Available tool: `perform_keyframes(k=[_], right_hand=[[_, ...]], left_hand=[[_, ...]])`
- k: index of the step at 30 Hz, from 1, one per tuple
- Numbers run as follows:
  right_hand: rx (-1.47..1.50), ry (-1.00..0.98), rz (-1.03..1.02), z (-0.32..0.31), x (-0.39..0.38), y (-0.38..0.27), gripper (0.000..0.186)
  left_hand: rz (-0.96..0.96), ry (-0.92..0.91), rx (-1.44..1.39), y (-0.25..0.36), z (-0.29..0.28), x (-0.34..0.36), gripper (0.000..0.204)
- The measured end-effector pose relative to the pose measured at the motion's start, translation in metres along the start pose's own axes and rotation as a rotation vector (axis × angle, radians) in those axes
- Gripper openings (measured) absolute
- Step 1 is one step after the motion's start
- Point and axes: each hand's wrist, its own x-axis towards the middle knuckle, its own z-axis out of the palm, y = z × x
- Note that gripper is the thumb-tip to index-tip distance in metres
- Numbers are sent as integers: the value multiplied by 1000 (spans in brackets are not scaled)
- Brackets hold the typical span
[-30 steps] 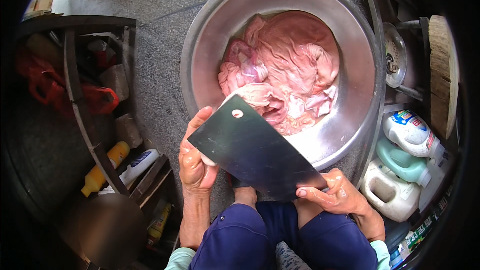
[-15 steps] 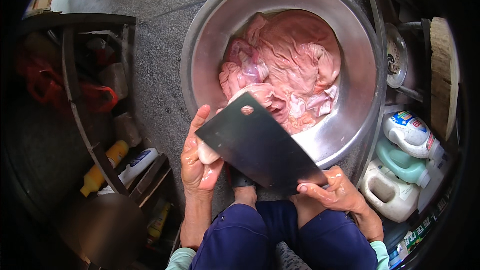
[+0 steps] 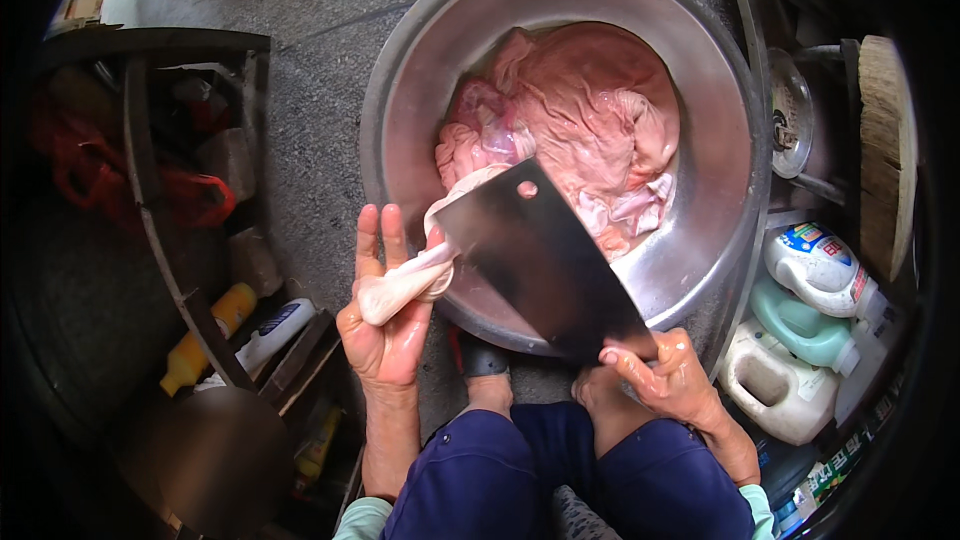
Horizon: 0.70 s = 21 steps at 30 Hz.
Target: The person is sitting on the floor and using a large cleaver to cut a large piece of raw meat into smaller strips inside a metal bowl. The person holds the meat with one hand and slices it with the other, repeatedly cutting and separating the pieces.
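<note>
My right hand [image 3: 670,378] grips a dark cleaver [image 3: 550,265] at its near end, with the thumb along the metal. The broad blade, a round hole in its far corner, slants up-left over the near rim of a metal basin [image 3: 410,120]. Pale strips of offal [image 3: 405,285] lie across my left hand [image 3: 388,335], palm up with two fingers raised and the others partly hidden behind the meat. The offal runs toward the blade's left edge and on into the basin. Inside the basin sits a wet, wrinkled mass of pink offal [image 3: 600,110].
Plastic jugs, one white [image 3: 785,385] and one green [image 3: 800,325], stand at right beside a wooden board [image 3: 885,160]. A dark rack [image 3: 190,280] at left holds a red bag [image 3: 200,195] and a yellow bottle [image 3: 210,335]. My knees are close below the basin.
The cleaver has shifted right and turned steeper. My left hand has moved slightly left and down, and more of the pale offal now shows, stretched between hand and blade.
</note>
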Motion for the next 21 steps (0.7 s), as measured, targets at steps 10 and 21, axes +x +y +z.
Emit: perform_keyframes(k=[10,21], right_hand=[[-32,179,25,1,11,12,23],[-60,-15,-169,-6,-4,-15,21]], left_hand=[[40,261,280,-5,24,0,71],[192,352,863,-31,40,10,74]])
